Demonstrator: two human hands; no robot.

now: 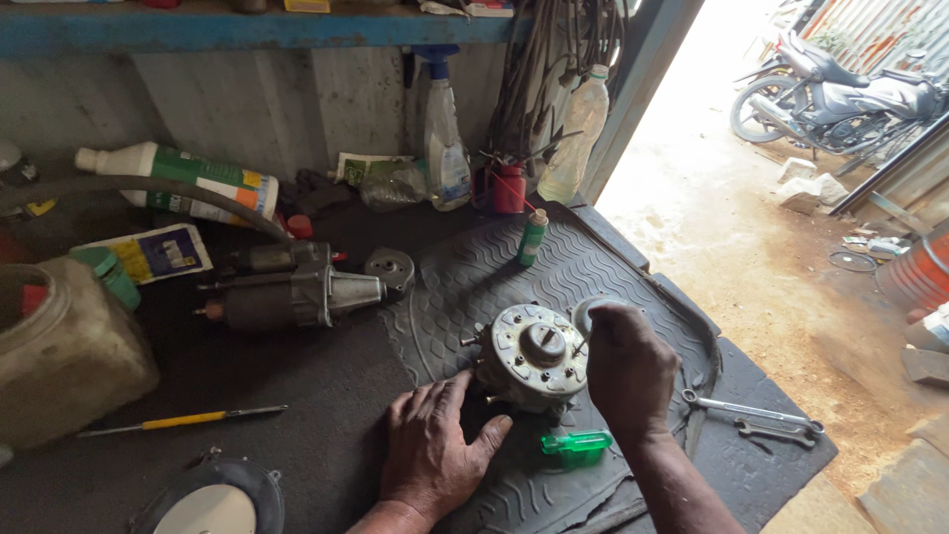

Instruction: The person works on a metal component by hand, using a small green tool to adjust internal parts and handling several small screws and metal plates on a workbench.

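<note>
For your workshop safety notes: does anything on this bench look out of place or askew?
The white and green bottle lies on its side at the back left. The rubber mat's front edge curls up near the green-handled tool. Nothing looks spilled.

Round grey metal housing (pixel 534 358), flat circular face up with central knob and rim screws, upright on ribbed black rubber mat (pixel 593 267) near bench front edge; grimy, worn; thin tool shaft touching right rim
</note>
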